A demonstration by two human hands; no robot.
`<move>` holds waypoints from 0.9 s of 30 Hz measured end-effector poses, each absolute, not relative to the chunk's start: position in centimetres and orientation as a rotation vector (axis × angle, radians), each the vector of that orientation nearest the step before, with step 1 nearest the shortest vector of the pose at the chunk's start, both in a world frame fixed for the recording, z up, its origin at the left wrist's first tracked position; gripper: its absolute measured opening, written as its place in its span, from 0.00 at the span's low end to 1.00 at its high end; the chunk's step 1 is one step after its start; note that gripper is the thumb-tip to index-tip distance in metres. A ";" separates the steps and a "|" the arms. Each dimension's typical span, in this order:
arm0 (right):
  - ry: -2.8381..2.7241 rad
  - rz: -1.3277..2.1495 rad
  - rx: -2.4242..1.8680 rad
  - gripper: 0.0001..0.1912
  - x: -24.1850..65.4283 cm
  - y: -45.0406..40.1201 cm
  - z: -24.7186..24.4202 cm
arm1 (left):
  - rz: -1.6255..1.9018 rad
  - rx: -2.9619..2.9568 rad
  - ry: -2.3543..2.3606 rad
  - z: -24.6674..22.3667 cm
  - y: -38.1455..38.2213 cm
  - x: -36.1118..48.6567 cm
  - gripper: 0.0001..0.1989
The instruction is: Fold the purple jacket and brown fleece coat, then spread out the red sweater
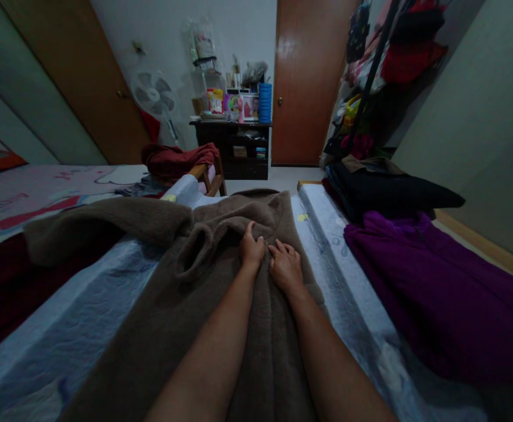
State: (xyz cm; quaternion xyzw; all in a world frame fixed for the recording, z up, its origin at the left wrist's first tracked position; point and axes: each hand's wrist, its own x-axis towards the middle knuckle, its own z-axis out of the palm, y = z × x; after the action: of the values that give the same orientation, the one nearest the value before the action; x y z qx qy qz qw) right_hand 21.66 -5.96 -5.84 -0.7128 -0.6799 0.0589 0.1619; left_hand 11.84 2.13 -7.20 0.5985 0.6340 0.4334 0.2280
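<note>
Coat lies on bed, right hand resting on it unclenched, left hand touching just beside, grasp undeterminable, purple garment at right.

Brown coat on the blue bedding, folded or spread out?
Mostly spread: the brown coat lies lengthwise over the blue bedding, one sleeve stretched left.

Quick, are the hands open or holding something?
Left hand: on the brown coat; can't tell if it's pinching cloth.
Right hand: fingers bent against the coat; can't tell if holding.
</note>
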 end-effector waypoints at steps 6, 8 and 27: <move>-1.936 0.177 -2.027 0.24 21.7 -5.9 -6.0 | 0.757 1.900 2.032 -5.0 0.7 11.3 0.32; -1.922 0.182 -2.023 0.25 21.6 -5.9 -5.9 | 0.686 1.962 2.057 -4.0 0.3 11.2 0.29; -1.300 0.433 -1.687 0.21 23.4 -4.5 -7.1 | 0.701 2.276 1.573 -5.7 2.8 13.9 0.06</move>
State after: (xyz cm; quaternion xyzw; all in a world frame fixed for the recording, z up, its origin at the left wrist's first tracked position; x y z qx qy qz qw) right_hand 23.42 -4.51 -7.14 -0.6871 -0.5293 0.1762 0.4654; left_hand 13.86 2.81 -5.67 0.7893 0.5455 0.2431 0.1430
